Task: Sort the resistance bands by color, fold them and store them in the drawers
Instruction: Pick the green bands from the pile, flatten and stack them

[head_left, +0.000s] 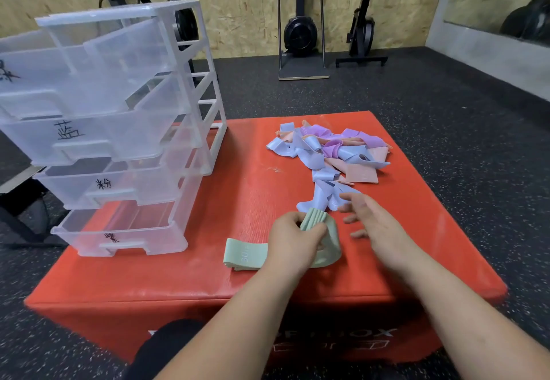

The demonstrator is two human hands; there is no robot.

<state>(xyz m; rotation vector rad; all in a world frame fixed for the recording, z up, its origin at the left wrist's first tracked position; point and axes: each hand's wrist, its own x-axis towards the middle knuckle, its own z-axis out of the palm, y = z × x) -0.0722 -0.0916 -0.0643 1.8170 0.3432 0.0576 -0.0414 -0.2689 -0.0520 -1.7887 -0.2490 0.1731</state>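
Observation:
My left hand (294, 241) grips a bunch of green resistance bands (315, 219) whose folded ends stick up between the fingers; their loose loops (242, 254) trail onto the red box on both sides of the hand. Just to the right, my right hand (370, 219) hovers with fingers spread and holds nothing, its fingertips close to a blue band (320, 198). Behind lies a tangled pile of blue, purple and pink bands (336, 149). A clear plastic drawer unit (119, 129) stands at the left with its drawers pulled out, each marked with black writing.
Everything sits on a red padded box (178, 275) on a dark speckled gym floor. Exercise machines (300, 31) stand against the far wooden wall. A dark knee (166, 347) shows at the bottom edge.

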